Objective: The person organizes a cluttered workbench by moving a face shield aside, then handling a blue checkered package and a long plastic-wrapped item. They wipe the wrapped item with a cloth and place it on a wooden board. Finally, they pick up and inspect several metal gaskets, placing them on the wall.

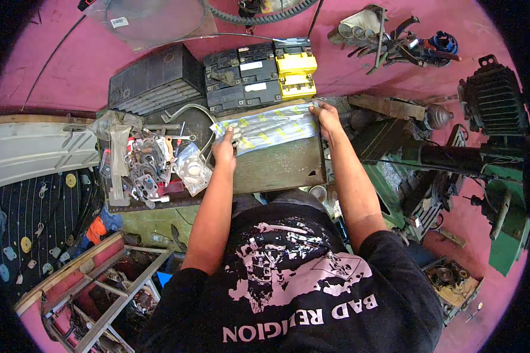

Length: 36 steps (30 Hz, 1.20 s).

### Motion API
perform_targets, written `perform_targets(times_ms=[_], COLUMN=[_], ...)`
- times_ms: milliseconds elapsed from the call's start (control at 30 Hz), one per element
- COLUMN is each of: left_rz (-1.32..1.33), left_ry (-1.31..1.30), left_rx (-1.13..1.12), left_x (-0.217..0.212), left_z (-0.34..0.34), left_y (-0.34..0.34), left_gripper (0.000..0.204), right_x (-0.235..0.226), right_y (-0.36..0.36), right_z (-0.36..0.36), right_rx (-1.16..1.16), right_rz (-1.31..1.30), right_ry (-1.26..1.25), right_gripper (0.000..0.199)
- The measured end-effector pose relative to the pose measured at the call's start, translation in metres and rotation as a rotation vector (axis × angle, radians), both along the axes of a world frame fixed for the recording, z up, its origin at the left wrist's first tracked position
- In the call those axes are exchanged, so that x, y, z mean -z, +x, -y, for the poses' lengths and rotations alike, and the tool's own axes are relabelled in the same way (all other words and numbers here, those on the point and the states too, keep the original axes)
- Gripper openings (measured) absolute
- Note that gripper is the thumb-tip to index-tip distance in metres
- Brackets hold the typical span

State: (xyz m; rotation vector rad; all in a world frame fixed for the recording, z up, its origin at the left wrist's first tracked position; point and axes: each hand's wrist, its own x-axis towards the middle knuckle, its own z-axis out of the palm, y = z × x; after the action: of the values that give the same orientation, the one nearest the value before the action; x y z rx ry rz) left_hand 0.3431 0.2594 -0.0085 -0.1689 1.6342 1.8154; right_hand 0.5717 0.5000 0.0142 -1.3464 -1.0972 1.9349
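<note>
A long, flat plastic packet (271,126), clear with yellow printed marks, stretches between my two hands above the worktable (277,170). Greyish, elongated contents show through it, but I cannot make out what they are. My left hand (225,150) grips the packet's left end with the thumb on top. At its upper right corner, my right hand (327,119) pinches the edge. Left of my left hand lies a clear bag (192,169) with a round pale part inside. Beside that bag is a heap of gaskets and small metal parts (150,162).
Black batteries (241,79) and yellow batteries (296,75) stand along the table's back, beside a dark ribbed box (153,79). A curved metal strip (191,109) lies behind the parts heap. Green machinery (503,223) is at right, a metal frame (109,300) at lower left.
</note>
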Motion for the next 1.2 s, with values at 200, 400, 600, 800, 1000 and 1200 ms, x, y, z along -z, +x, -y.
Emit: perform_targets(times_ms=[200,400,600,800,1000,1200], left_rz=[-0.044,0.047,0.020,0.052,-0.035,0.119], left_ry=[-0.193,-0.138,-0.159,-0.133,-0.120,-0.076], left_rx=[-0.027,0.003,0.004,0.022,0.060,0.040], left_x=[-0.022,0.004,0.013,-0.007,0.003,-0.002], left_z=[0.001,0.011,0.012,0.009,0.012,0.016], left_y=[0.008,0.001,0.000,0.008,0.008,0.003], left_gripper=[0.044,0.047,0.024,0.046,0.046,0.029], right_x=[-0.001,0.002,0.001,0.016,0.024,-0.006], right_y=[-0.006,0.013,0.008,0.012,0.012,0.019], right_z=[-0.001,0.000,0.015,0.006,0.001,0.004], right_rx=[-0.011,-0.160,-0.040,-0.066,-0.066,-0.118], right_rz=[0.338,0.578,0.304,0.244,0.308,0.116], right_ry=[0.255,0.363,0.181,0.142,0.133,-0.076], right_gripper=[0.033,0.040,0.027,0.021,0.017,0.018])
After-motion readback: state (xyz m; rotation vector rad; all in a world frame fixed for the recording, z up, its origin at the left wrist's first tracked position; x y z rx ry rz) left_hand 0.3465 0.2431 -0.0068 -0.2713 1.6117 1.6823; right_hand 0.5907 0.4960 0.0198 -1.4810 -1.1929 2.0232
